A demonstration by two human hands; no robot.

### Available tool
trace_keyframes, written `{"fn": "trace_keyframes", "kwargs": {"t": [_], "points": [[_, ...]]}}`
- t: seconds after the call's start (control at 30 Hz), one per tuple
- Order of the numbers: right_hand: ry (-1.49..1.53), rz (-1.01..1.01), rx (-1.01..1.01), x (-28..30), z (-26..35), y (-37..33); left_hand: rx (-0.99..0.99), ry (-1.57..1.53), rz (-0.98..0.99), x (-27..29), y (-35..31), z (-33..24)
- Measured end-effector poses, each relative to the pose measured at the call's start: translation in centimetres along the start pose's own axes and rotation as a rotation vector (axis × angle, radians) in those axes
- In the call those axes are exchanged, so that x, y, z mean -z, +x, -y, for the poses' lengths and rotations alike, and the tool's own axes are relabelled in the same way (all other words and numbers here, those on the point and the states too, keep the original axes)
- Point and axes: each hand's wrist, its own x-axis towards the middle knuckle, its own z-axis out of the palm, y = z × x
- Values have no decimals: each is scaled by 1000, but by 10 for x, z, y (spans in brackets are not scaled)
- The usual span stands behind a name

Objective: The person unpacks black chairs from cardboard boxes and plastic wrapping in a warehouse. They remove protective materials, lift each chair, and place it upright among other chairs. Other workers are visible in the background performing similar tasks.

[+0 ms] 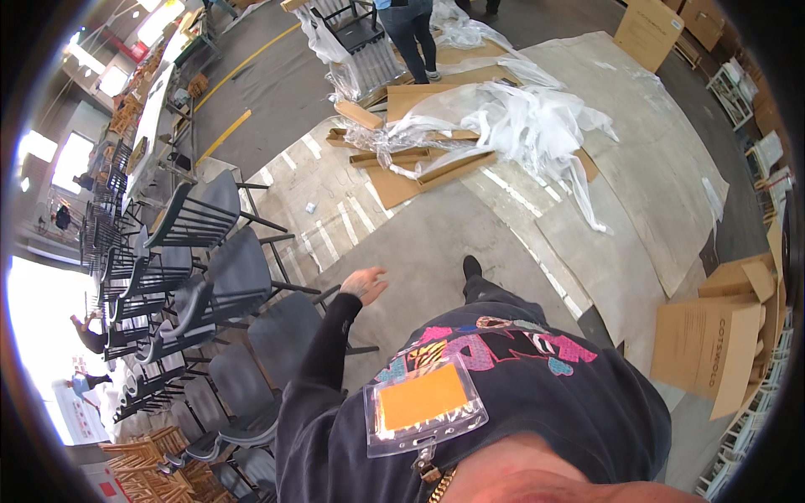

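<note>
Left hand (363, 287): fingers loosely spread, slightly bent. Right hand: out of view, state cannot be told. Dark-grey chair (285, 331): nearest left hand, near left edge of floor sheeting (428, 235). More spindle-back chairs (239, 264): clustered alongside. Open cardboard box (704, 335): near sheeting's right edge. Crumpled plastic wrap (528, 117) on flattened cardboard (396, 186): toward far edge. Person (407, 38): standing beyond.

One orange badge (423, 399), two yellow floor lines (225, 135)
</note>
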Motion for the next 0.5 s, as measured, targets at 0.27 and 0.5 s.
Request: {"fn": "trace_keyframes", "kwargs": {"t": [0.27, 0.5], "points": [[226, -490, 867, 342, 427, 165, 772, -244, -143, -23, -21, 83], [495, -121, 1376, 438, 854, 118, 895, -596, 87, -11, 25, 139]]}}
